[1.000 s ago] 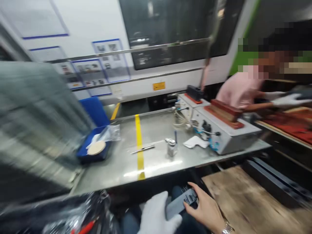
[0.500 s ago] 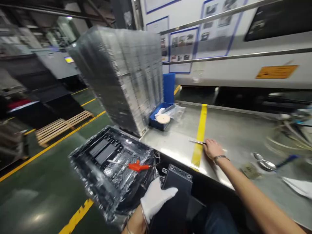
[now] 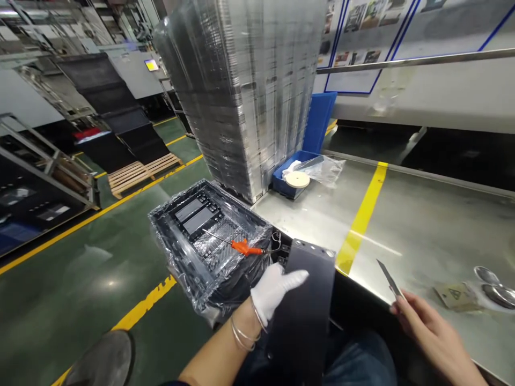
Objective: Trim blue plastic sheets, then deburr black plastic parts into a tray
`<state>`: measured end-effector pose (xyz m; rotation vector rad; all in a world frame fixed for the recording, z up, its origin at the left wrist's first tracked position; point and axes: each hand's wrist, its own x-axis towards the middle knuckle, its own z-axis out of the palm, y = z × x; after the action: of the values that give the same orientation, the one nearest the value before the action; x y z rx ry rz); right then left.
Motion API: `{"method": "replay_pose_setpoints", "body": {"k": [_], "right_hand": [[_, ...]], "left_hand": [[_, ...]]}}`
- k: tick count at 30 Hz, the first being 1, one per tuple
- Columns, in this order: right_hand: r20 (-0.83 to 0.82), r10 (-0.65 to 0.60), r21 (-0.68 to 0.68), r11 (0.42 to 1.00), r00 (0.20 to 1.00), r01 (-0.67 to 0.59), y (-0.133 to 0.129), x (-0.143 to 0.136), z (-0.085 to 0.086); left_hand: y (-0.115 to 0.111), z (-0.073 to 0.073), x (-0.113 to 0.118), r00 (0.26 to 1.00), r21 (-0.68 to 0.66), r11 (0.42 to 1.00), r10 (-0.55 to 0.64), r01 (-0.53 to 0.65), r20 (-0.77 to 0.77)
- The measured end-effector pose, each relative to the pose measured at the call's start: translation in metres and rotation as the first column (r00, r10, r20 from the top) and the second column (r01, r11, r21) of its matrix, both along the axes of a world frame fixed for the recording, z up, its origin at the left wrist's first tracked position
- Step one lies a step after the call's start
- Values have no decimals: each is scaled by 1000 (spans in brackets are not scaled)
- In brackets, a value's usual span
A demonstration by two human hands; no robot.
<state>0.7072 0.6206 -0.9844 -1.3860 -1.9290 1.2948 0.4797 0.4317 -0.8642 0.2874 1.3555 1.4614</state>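
Observation:
My left hand (image 3: pixel 276 292), in a white glove, grips the left edge of a long dark metal panel (image 3: pixel 308 300). Its thumb lies across the panel's face, while the other fingers are mostly hidden. The panel slopes up from my lap, and holes show along its far end. My bare right hand (image 3: pixel 428 321) pinches a slim, blade-like metal tool (image 3: pixel 387 276) over the bench edge, its tip pointing up and left, apart from the panel. Beyond my left hand, an orange air blow gun (image 3: pixel 246 247) with a thin metal nozzle rests over a plastic-lined black tray (image 3: pixel 175 262).
Dark parts (image 3: pixel 197 216) lie inside the tray. A tall stack of wrapped trays (image 3: pixel 241 107) rises behind it. The steel bench (image 3: pixel 434 225) carries a blue bin (image 3: pixel 284 187), a yellow tape strip (image 3: pixel 364 214) and shiny round metal pieces (image 3: pixel 499 295). A round stool (image 3: pixel 100 359) stands lower left.
My right hand has lifted the blade-like tool from the bench and brought it nearer to me. My left hand still holds the panel. The camera view has turned left.

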Motion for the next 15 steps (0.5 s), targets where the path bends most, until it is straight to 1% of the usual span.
{"method": "replay_pose_setpoints", "body": {"k": [1, 2, 3, 4, 5, 7, 9, 10, 12, 14, 15], "right_hand": [[-40, 13, -1, 1000, 999, -13, -14, 6, 9], [-70, 22, 25, 999, 997, -21, -26, 10, 18], [-103, 22, 77, 997, 994, -14, -38, 12, 28], [-144, 23, 147, 989, 989, -2, -49, 13, 38], [-191, 38, 230, 973, 981, 7, -59, 11, 47], [-280, 125, 407, 913, 952, 0, -75, 5, 64], [-330, 250, 550, 835, 910, -29, -86, -3, 77], [-339, 298, 597, 801, 892, -41, -91, -8, 82], [-351, 365, 659, 751, 862, -50, -99, -16, 89], [-360, 414, 689, 722, 836, -60, -104, -24, 93], [-361, 437, 700, 711, 824, -70, -106, -27, 94]], "left_hand": [[2, -4, 2, 984, -12, 998, 70, -69, 163], [3, -8, 5, 941, -32, 993, 121, -116, 317], [4, -11, 7, 884, -52, 989, 147, -138, 443], [5, -13, 10, 834, -59, 987, 160, -152, 528], [5, -15, 12, 802, -52, 984, 169, -171, 573], [4, -15, 17, 786, -19, 969, 211, -247, 581], [2, -16, 22, 797, -17, 952, 264, -304, 543], [1, -17, 24, 809, -26, 952, 274, -306, 520], [-3, -21, 26, 852, -33, 963, 253, -269, 459], [-7, -28, 27, 907, -5, 972, 221, -235, 359], [-9, -31, 26, 936, 14, 980, 187, -201, 299]]}}
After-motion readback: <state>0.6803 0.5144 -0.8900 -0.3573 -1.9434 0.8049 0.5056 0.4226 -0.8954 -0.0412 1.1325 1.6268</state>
